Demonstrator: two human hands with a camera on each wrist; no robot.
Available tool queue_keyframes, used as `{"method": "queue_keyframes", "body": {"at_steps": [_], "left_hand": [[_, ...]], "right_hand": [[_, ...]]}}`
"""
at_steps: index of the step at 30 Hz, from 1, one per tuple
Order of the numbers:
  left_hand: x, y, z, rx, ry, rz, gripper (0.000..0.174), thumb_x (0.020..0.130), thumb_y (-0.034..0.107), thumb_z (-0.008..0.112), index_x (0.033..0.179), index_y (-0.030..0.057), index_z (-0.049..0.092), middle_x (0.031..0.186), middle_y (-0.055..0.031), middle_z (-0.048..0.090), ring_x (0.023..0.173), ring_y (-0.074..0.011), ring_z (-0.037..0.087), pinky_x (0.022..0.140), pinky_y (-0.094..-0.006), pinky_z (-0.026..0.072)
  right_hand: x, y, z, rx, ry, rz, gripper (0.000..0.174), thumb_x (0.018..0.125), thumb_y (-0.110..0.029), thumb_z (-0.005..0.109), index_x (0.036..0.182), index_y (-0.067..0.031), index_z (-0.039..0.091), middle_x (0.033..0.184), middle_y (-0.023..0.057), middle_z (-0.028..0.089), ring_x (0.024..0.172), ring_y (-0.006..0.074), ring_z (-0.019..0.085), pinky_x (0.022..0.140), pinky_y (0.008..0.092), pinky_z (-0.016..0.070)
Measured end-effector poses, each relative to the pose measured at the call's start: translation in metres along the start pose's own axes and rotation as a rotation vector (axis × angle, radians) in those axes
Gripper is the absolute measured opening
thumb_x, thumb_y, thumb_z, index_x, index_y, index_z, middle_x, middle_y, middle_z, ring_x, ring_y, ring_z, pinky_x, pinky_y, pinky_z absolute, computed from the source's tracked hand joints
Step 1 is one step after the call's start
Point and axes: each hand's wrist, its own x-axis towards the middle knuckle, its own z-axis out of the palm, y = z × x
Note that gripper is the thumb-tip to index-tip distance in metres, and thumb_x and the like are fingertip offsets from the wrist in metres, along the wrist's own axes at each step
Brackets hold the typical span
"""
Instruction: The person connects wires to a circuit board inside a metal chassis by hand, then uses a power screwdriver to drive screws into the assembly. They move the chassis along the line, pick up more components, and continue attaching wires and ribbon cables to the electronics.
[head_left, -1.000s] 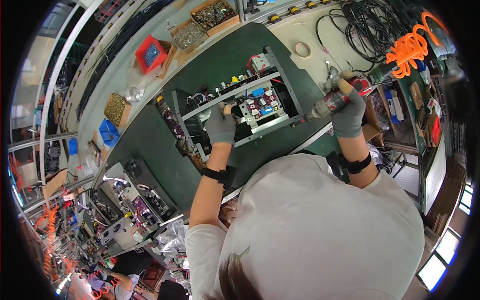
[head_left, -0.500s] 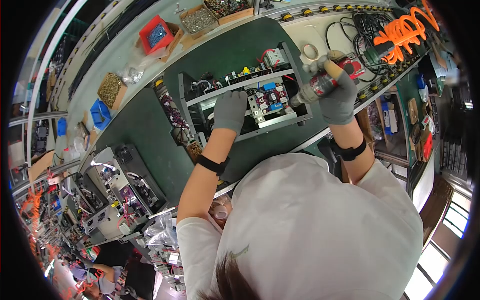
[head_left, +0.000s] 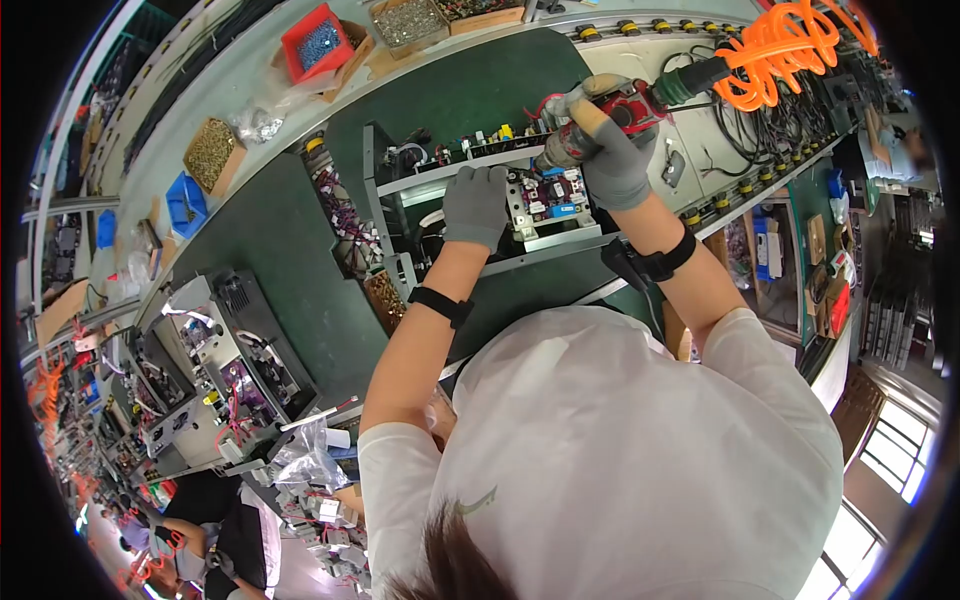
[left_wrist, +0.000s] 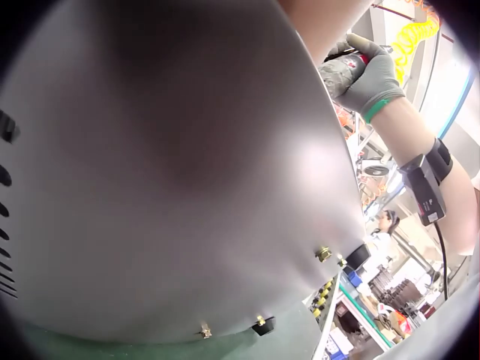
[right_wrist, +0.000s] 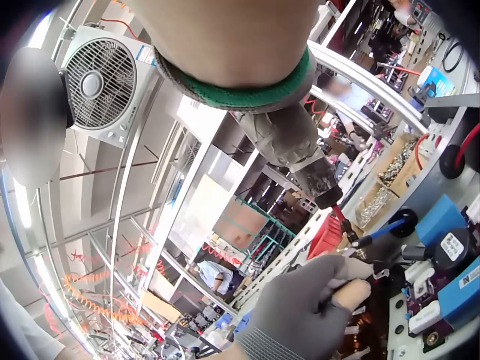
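Observation:
In the head view, my gloved right hand [head_left: 615,165] grips a red and grey power driver [head_left: 572,146], its nose over the circuit board [head_left: 550,195] inside a grey metal chassis [head_left: 540,253]. My gloved left hand [head_left: 475,207] is at the chassis's crossbar, left of that board. From the right wrist, the driver's bit [right_wrist: 351,238] points down right beside the left thumb and forefinger, which are bent towards each other; I cannot tell whether they pinch something small. Blue blocks [right_wrist: 459,292] stand on the board there. A smooth grey panel [left_wrist: 187,225] fills most of the left wrist view.
An orange coiled hose [head_left: 785,55] runs to the driver. Along the bench's back are a red bin [head_left: 336,60] of screws, a blue tray [head_left: 187,205] and a carton [head_left: 233,170] of brass-coloured parts. Black cables [head_left: 765,125] lie at right. Another chassis [head_left: 275,355] stands at left.
My right hand has swung the driver leftward from beyond the chassis's right side to over the circuit board. The left hand stays at the crossbar, its fingers shifted slightly. The head view has shifted somewhat.

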Motion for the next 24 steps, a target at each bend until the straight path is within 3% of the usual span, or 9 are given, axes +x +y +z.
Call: {"method": "queue_keyframes", "body": {"at_steps": [13, 22, 24], "left_hand": [[0.002, 0.0, 0.005, -0.085, 0.074, 0.021, 0.017, 0.074, 0.019, 0.064, 0.088, 0.0105, 0.062, 0.076, -0.0046, 0.06, 0.079, -0.0242, 0.055, 0.066, -0.0368, 0.0447], [0.002, 0.002, 0.004, -0.1, 0.096, -0.024, 0.017, 0.073, 0.023, 0.065, 0.086, 0.0132, 0.063, 0.076, -0.0038, 0.059, 0.077, -0.023, 0.056, 0.065, -0.0352, 0.0461], [0.0, 0.005, 0.003, -0.104, 0.052, -0.149, 0.014, 0.075, 0.024, 0.064, 0.082, 0.0132, 0.059, 0.079, -0.0023, 0.056, 0.076, -0.0208, 0.058, 0.063, -0.0333, 0.0473]], "right_hand": [[-0.002, 0.027, -0.002, -0.106, -0.021, -0.042, 0.021, 0.071, 0.005, 0.065, 0.089, 0.0013, 0.057, 0.081, 0.0081, 0.061, 0.075, 0.0161, 0.062, 0.068, 0.0279, 0.0503], [-0.006, 0.025, 0.006, -0.183, -0.153, -0.017, 0.022, 0.072, 0.006, 0.065, 0.091, -0.0003, 0.055, 0.078, 0.0063, 0.059, 0.061, 0.0101, 0.055, 0.052, 0.0232, 0.0452], [-0.007, 0.022, 0.014, -0.154, -0.198, 0.09, 0.024, 0.071, 0.006, 0.065, 0.091, -0.0008, 0.055, 0.077, 0.0052, 0.058, 0.059, 0.009, 0.054, 0.05, 0.0228, 0.0443]]}}
